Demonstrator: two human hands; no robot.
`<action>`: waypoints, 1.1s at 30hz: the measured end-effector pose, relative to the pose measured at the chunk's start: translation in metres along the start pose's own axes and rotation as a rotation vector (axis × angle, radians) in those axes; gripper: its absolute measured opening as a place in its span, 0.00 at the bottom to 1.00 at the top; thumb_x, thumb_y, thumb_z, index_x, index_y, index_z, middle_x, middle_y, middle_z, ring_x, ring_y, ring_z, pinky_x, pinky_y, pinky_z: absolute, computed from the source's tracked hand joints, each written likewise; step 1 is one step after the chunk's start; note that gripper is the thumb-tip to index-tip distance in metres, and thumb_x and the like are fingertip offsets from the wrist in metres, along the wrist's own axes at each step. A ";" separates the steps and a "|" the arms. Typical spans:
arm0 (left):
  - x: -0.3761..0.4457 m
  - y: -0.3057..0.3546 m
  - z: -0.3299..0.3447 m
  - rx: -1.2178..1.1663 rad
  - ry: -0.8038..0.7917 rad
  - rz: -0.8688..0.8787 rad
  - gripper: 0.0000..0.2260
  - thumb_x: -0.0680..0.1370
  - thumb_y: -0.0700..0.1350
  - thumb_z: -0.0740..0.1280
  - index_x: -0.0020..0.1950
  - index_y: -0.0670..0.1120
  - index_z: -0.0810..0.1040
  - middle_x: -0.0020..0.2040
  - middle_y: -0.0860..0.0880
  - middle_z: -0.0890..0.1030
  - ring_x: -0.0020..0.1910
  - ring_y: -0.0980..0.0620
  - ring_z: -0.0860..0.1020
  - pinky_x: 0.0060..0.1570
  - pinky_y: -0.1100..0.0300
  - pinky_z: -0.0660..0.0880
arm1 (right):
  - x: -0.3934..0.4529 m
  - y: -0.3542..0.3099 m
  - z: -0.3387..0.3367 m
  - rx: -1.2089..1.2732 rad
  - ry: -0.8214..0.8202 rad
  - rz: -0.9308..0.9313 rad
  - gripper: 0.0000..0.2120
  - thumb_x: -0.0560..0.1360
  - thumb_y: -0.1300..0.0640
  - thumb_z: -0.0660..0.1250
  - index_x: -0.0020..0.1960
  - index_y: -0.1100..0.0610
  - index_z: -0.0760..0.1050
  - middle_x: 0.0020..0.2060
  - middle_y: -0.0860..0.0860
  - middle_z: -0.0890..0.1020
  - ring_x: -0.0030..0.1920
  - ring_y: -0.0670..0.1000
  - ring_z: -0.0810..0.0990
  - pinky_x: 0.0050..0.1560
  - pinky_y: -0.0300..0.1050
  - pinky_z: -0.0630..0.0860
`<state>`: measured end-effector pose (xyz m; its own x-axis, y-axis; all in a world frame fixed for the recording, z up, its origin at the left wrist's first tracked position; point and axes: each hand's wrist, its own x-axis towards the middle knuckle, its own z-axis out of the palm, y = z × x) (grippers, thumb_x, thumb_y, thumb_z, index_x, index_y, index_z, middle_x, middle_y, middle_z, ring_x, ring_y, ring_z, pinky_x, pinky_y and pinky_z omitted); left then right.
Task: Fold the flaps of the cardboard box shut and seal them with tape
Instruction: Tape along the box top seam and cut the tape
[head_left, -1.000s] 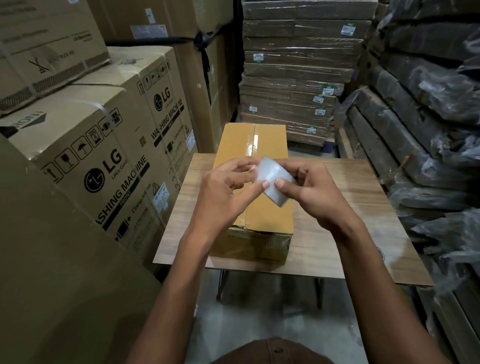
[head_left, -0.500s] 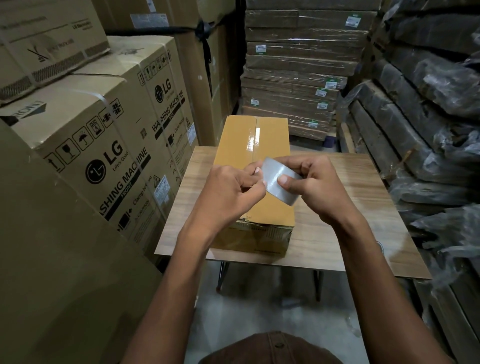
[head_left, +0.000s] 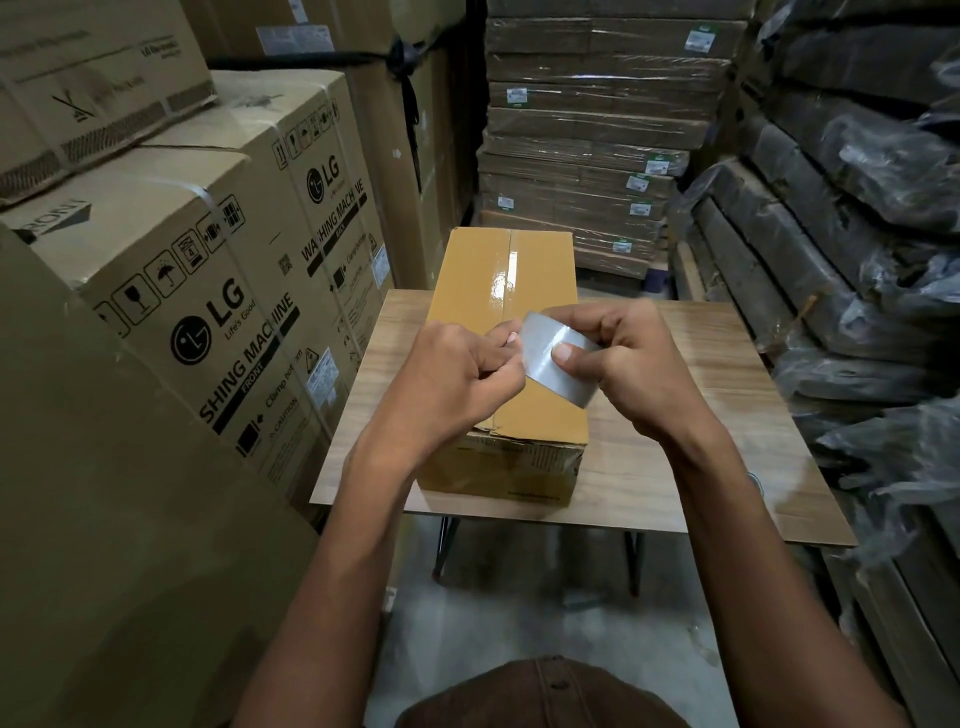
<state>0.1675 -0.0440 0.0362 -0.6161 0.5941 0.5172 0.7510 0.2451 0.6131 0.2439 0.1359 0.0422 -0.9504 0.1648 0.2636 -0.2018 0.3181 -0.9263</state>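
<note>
A yellow-brown cardboard box (head_left: 498, 291) lies lengthwise on a small wooden table (head_left: 691, 457), its top flaps folded down with a glossy strip of clear tape along the far part of the centre seam. Above the box's near half I hold a roll of grey tape (head_left: 558, 364). My right hand (head_left: 618, 364) grips the roll, thumb pressed on its outer face. My left hand (head_left: 457, 374) has curled fingers picking at the roll's left edge; the tape end itself is too small to make out.
Large LG washing machine cartons (head_left: 218, 291) stand close on the left. Shrink-wrapped flat cardboard stacks (head_left: 587, 156) fill the back. Plastic-wrapped dark bundles (head_left: 841, 249) line the right. Bare concrete floor (head_left: 519, 613) lies under the table. A brown cap brim (head_left: 540, 696) shows at the bottom.
Both hands with the tape roll have shifted slightly lower over the box. My left fingers have curled tighter against the roll's edge. The box has not moved.
</note>
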 end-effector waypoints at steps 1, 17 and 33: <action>-0.001 0.000 -0.001 -0.009 -0.005 0.009 0.18 0.80 0.40 0.66 0.31 0.36 0.82 0.27 0.49 0.60 0.48 0.58 0.84 0.51 0.53 0.81 | 0.000 -0.001 0.000 0.009 0.000 -0.001 0.16 0.67 0.61 0.67 0.53 0.53 0.85 0.45 0.47 0.87 0.46 0.49 0.83 0.47 0.47 0.76; 0.000 0.000 0.000 -0.084 -0.071 -0.073 0.16 0.77 0.43 0.66 0.38 0.31 0.83 0.36 0.52 0.68 0.58 0.75 0.73 0.54 0.72 0.76 | -0.001 0.002 0.003 0.001 0.068 -0.026 0.18 0.66 0.61 0.68 0.54 0.51 0.85 0.47 0.46 0.87 0.48 0.50 0.83 0.49 0.47 0.77; -0.005 0.002 -0.002 -0.083 -0.094 -0.022 0.22 0.80 0.43 0.66 0.26 0.38 0.77 0.21 0.46 0.73 0.26 0.53 0.72 0.58 0.64 0.78 | 0.003 0.006 0.000 -0.050 0.089 0.002 0.21 0.64 0.60 0.68 0.57 0.60 0.84 0.47 0.52 0.86 0.47 0.49 0.84 0.45 0.43 0.76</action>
<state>0.1717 -0.0478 0.0359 -0.6043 0.6595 0.4471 0.7129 0.1968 0.6731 0.2402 0.1377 0.0375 -0.9255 0.2474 0.2868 -0.1857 0.3636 -0.9129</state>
